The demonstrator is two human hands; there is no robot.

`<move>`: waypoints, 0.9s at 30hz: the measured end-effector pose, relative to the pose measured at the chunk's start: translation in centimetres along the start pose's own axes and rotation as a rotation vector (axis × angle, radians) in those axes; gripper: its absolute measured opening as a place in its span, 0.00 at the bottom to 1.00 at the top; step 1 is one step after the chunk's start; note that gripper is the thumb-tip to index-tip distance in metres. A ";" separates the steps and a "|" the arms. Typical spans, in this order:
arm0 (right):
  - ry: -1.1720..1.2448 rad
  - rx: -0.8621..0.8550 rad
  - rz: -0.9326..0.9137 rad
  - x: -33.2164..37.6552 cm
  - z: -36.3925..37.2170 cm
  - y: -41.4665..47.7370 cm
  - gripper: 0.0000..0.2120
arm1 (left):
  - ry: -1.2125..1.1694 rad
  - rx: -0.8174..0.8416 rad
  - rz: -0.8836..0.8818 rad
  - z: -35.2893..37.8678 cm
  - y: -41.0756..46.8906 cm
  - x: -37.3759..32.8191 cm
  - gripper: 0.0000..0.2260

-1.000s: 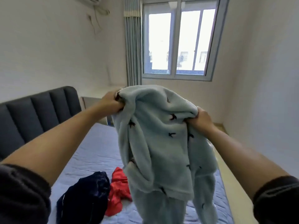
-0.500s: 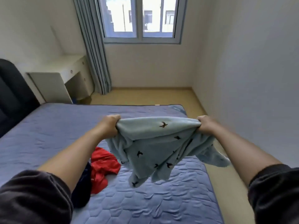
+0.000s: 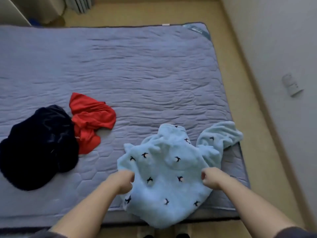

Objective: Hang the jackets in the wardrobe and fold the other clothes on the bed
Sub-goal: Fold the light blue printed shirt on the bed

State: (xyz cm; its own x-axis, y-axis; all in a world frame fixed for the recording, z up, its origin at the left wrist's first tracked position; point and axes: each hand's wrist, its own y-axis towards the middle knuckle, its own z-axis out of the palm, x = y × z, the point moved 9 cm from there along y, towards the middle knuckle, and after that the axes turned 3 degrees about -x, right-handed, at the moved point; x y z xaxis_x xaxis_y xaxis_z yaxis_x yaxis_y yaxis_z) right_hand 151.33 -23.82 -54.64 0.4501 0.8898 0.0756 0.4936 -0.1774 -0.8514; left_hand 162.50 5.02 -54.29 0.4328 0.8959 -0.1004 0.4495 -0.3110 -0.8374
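Observation:
A light blue fleece top (image 3: 164, 169) with small dark bird marks lies spread on the near right corner of the bed (image 3: 137, 69). Its lower hem hangs over the bed's front edge and one sleeve reaches to the right edge. My left hand (image 3: 122, 182) grips the fleece on its left side. On the right side, my right hand (image 3: 211, 177) grips the same fleece. A crumpled red garment (image 3: 91, 119) and a dark navy garment (image 3: 37, 148) lie to the left on the bed.
The bed has a blue-grey quilted cover. A tan floor strip (image 3: 260, 134) runs along the right between bed and white wall (image 3: 283, 40). A small white device (image 3: 291, 85) sits on that wall. Curtain bottom (image 3: 78, 4) and a desk side show at top left.
The fleece top was held up in the air in both hands; it has come down and now lies on the bed. My view has tilted down from the window to the mattress.

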 end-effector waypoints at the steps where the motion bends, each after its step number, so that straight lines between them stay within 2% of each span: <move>1: 0.005 -0.004 -0.005 0.1 1.0 2.0 0.13 | 0.002 -0.006 -0.010 0.9 1.7 -0.3 0.13; 4: 0.043 -0.117 -0.022 0.5 2.2 7.3 0.15 | -0.011 -0.153 -0.039 1.4 6.4 -1.3 0.13; 7: 0.096 -0.406 -0.023 1.0 0.3 11.4 0.19 | -0.035 -0.511 0.012 -1.4 10.4 -2.7 0.19; 9: 0.132 -0.571 -0.001 1.0 -1.8 13.6 0.23 | -0.034 -0.618 0.022 -3.1 12.9 -3.6 0.25; 10: 0.143 -0.596 0.015 0.9 -2.4 14.8 0.26 | -0.021 -0.612 0.007 -3.5 14.5 -3.9 0.29; 12: 0.255 -0.500 0.047 0.5 -2.1 17.6 0.35 | -0.020 -0.534 -0.053 -3.5 17.4 -4.1 0.33; 14: 0.436 -0.308 0.104 -0.5 -0.5 19.7 0.39 | -0.115 -0.396 -0.066 -2.7 19.3 -4.8 0.26; 15: 0.476 -0.235 0.118 -0.7 0.2 20.1 0.34 | -0.181 -0.321 -0.023 -2.0 19.7 -5.6 0.22; 17: 0.518 -0.169 0.107 -1.1 0.9 19.7 0.16 | -0.287 -0.186 0.102 -0.6 19.1 -7.3 0.15; 18: 0.563 -0.202 0.089 -1.2 0.8 19.2 0.12 | -0.340 -0.154 0.156 -0.2 18.3 -7.8 0.13; 19: 0.645 -0.257 0.061 -1.4 0.4 18.5 0.11 | -0.403 -0.144 0.190 -0.2 17.3 -8.1 0.13; 22: 0.779 -0.420 0.023 -1.4 -2.2 15.0 0.15 | -0.631 -0.132 0.233 -1.6 13.5 -7.9 0.14; 25: 0.445 -0.610 0.012 -0.8 -6.5 10.2 0.17 | -0.710 -0.121 0.273 -3.8 9.3 -8.1 0.14; 27: 0.423 -0.621 -0.017 0.2 -9.0 6.6 0.18 | -0.726 -0.183 0.285 -5.9 6.3 -8.0 0.16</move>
State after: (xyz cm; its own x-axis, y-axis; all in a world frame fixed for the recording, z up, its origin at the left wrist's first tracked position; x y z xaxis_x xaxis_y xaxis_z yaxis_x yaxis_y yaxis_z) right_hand 161.41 -28.62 -55.54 0.6242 0.6792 0.3860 0.7758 -0.4808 -0.4085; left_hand 166.50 -5.94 -55.57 -0.0380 0.7377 -0.6741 0.5462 -0.5495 -0.6322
